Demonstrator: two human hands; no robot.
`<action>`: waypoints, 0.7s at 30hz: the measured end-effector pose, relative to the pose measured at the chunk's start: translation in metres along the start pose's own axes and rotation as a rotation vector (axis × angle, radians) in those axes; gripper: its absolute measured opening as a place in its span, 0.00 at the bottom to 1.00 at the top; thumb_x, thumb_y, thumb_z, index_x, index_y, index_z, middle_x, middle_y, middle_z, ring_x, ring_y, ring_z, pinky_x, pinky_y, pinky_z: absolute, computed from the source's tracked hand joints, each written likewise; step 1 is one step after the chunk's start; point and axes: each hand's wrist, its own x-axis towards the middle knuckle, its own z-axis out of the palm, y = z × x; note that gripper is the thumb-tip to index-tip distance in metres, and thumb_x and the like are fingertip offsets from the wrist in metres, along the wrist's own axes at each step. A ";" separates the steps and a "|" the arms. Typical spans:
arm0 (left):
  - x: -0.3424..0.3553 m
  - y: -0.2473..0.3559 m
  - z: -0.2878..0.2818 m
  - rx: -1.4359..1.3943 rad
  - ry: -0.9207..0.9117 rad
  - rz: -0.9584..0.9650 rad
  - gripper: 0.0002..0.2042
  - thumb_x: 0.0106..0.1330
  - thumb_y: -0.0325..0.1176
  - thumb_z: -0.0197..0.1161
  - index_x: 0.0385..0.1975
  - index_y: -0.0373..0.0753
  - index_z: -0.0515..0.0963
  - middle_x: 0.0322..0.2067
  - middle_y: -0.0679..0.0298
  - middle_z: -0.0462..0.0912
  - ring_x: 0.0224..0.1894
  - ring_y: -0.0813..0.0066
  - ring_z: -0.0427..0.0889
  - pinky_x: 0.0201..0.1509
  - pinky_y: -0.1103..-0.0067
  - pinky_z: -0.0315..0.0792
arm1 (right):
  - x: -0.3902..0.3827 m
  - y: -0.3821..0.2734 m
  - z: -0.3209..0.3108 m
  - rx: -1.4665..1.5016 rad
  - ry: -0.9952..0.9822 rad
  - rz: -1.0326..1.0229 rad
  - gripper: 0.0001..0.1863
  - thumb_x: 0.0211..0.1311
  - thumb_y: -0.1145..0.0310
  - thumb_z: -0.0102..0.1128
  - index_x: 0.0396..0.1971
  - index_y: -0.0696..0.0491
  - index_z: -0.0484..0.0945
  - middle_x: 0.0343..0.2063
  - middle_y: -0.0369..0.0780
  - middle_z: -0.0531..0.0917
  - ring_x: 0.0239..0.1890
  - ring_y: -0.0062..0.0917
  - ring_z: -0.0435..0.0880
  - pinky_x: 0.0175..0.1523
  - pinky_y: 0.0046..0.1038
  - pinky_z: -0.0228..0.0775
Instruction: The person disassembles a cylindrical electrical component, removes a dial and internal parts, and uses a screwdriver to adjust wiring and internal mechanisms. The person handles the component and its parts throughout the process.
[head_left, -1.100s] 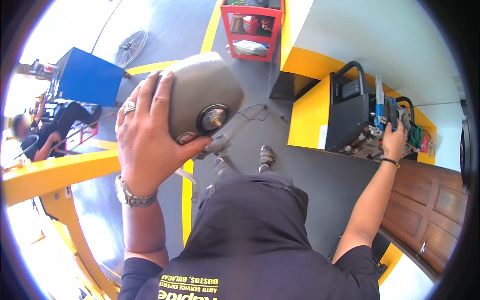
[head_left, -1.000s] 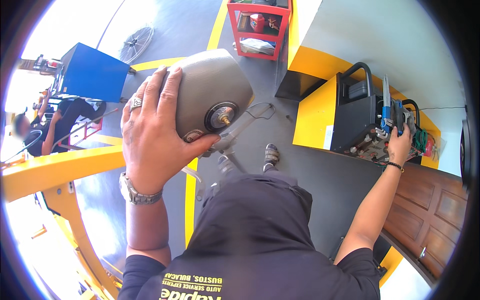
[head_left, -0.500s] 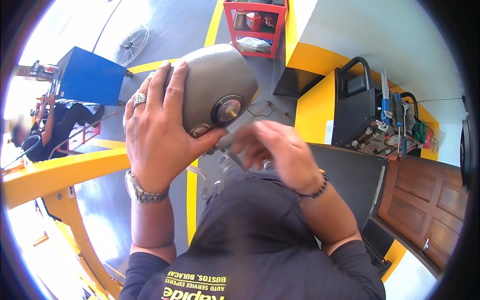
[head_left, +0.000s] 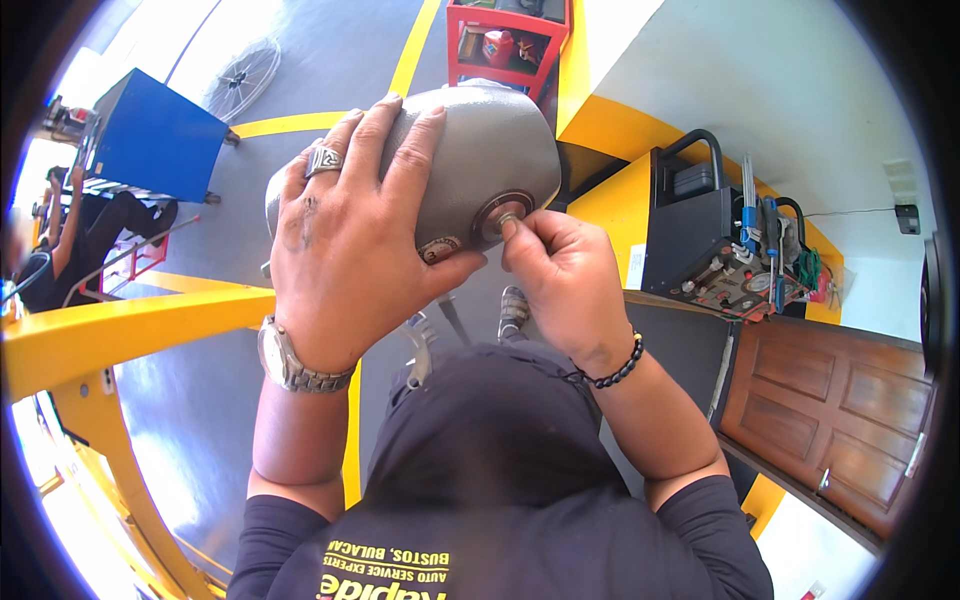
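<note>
A grey, rounded metal body, like a small tank, is in front of my chest. On its near right face sits a dark round disc with a small brass-coloured fitting at its centre. My left hand lies over the left of the tank, fingers stretched across its top and thumb along its near side beside a round label. The thumb and fingers of my right hand are pinched together on the fitting, partly hiding it.
A yellow metal beam crosses at the left. Beyond it are a blue cabinet, a co-worker and a spoked wheel. A red cart stands ahead. At right are a black machine bearing tools and a brown door.
My right hand, blurred and apart from the tank before, has closed on the brass fitting. The tank and my left hand have shifted right in view; the surroundings have shifted left.
</note>
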 end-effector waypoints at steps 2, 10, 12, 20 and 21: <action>-0.001 0.000 -0.003 -0.027 0.013 0.035 0.50 0.41 0.53 0.82 0.70 0.45 0.72 0.68 0.54 0.75 0.67 0.52 0.76 0.70 0.57 0.67 | -0.005 -0.002 -0.004 -0.127 0.007 -0.084 0.20 0.75 0.60 0.61 0.25 0.60 0.78 0.18 0.34 0.75 0.23 0.15 0.68 0.29 0.24 0.62; 0.006 0.015 0.000 -0.027 0.013 -0.067 0.42 0.45 0.47 0.81 0.63 0.37 0.75 0.66 0.50 0.75 0.68 0.50 0.74 0.71 0.57 0.65 | -0.021 0.050 -0.096 -0.534 0.470 -0.155 0.22 0.71 0.54 0.66 0.29 0.60 0.81 0.17 0.42 0.78 0.22 0.24 0.77 0.30 0.30 0.70; 0.008 0.020 0.004 -0.011 0.011 -0.090 0.42 0.46 0.46 0.80 0.63 0.36 0.73 0.66 0.49 0.75 0.68 0.49 0.74 0.72 0.56 0.64 | -0.027 0.078 -0.141 -0.500 0.701 -0.012 0.18 0.70 0.58 0.66 0.31 0.60 0.82 0.19 0.42 0.82 0.22 0.26 0.78 0.32 0.32 0.73; 0.015 0.021 0.021 0.126 0.081 -0.103 0.42 0.48 0.43 0.77 0.66 0.37 0.69 0.67 0.49 0.75 0.68 0.49 0.76 0.72 0.57 0.68 | -0.069 0.161 -0.374 -1.141 1.172 0.000 0.10 0.63 0.68 0.65 0.42 0.56 0.82 0.43 0.49 0.84 0.51 0.47 0.82 0.56 0.45 0.74; 0.015 0.021 0.022 0.139 0.076 -0.110 0.42 0.48 0.44 0.76 0.66 0.37 0.69 0.67 0.49 0.75 0.68 0.49 0.76 0.72 0.58 0.68 | -0.064 0.164 -0.398 -1.118 1.099 0.017 0.11 0.64 0.67 0.65 0.44 0.55 0.83 0.44 0.48 0.84 0.51 0.47 0.82 0.56 0.45 0.75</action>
